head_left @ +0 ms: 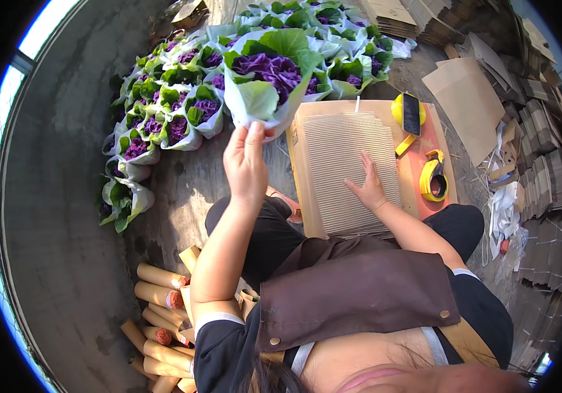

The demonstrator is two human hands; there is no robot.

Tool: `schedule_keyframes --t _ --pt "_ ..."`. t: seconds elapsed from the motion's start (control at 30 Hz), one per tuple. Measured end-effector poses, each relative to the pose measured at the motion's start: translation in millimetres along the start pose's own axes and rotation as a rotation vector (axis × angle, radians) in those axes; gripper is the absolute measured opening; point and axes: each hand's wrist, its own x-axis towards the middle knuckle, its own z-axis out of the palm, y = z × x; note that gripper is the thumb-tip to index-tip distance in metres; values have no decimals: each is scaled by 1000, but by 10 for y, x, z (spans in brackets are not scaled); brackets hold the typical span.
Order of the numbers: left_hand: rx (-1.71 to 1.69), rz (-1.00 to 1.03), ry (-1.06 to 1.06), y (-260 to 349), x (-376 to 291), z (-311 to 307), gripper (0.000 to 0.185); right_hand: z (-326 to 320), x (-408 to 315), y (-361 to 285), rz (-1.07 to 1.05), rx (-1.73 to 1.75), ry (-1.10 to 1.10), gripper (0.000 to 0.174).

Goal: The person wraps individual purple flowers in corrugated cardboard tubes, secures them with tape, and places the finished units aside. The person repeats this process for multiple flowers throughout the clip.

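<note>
My left hand [246,164] pinches the white wrap of a purple ornamental cabbage [273,73], lifted in front of the other wrapped plants, leaves facing up. My right hand [369,184] rests with spread fingers on a stack of corrugated cardboard sheets [347,147], touching its top sheet. The stack lies on a larger cardboard box [305,172] in front of my lap. On the right part of the box are a yellow tape dispenser [434,182] and a phone [411,114] on a yellow holder.
Many wrapped purple cabbages [177,130] stand ahead and to the left. Brown cardboard tubes [168,356] lie in a pile at the lower left. Flat brown cardboard [467,105], folded cardboard stacks [548,172] and white plastic scraps [504,216] are on the right. A grey wall [60,196] runs along the left.
</note>
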Motion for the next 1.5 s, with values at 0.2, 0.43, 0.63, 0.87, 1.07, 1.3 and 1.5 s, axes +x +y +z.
schedule_keyframes --t 0.2,0.43,0.63,0.87,1.07,1.3,1.5 --pt "-231 -247 -349 -531 -830 1182 26 -1113 -397 -320 -186 -177 387 103" --pt "-142 -723 80 -1684 -1674 1195 32 -1245 -784 248 -281 -218 257 113" --pt "1308 447 -1060 -2054 -1959 1264 73 -994 -161 226 105 -211 -77 112" --pt "1523 259 -1233 -1975 -1834 1169 42 -1505 -303 381 -255 -417 -239 111" --pt "1251 790 -1220 -1878 -1771 1023 31 -1259 -500 516 -187 -448 -108 96" --pt "1472 462 -1183 -1578 -1303 1450 113 -1218 -712 372 -339 -674 -417 69" --pt "1494 101 -1208 -1447 -1169 1607 66 -1454 -697 173 -334 -426 -393 94"
